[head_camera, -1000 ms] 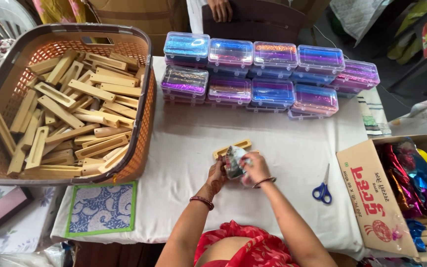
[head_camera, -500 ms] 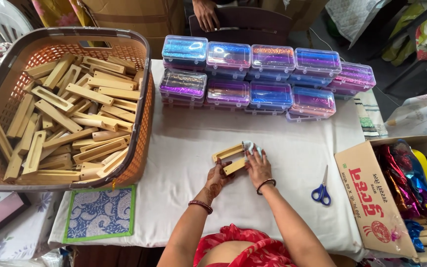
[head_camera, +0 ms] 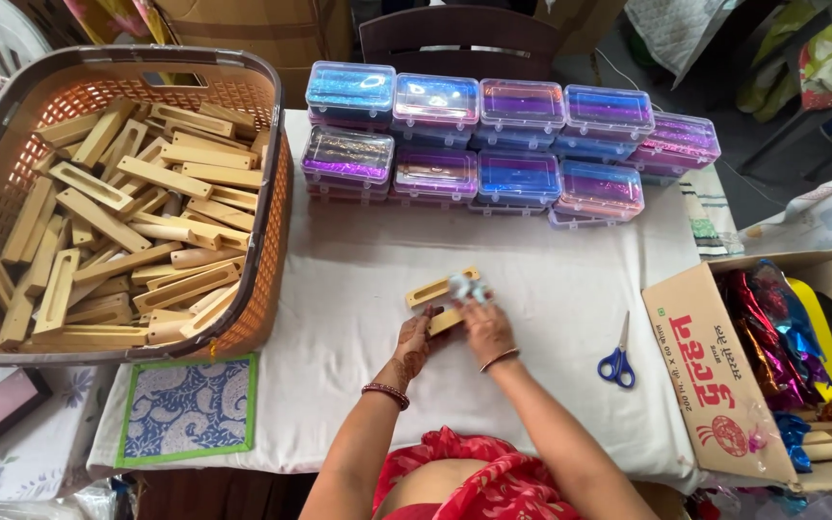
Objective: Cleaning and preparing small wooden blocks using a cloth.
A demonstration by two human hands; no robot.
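Left hand (head_camera: 414, 345) is gripping a slotted wooden block (head_camera: 442, 301) at surface (head_camera: 339, 289) centre, steadying it – right hand (head_camera: 484, 325) is pinching shiny film (head_camera: 465, 286) onto it. Basket (head_camera: 276, 207) of blocks lying at 9 o'clock, scissors (head_camera: 617, 361) at 3 – within reach.

A basket (head_camera: 272, 207) of wooden blocks (head_camera: 117, 226) sits left; stacked plastic boxes (head_camera: 503, 144) behind; scissors (head_camera: 618, 361) and a cardboard carton (head_camera: 715, 376) right.
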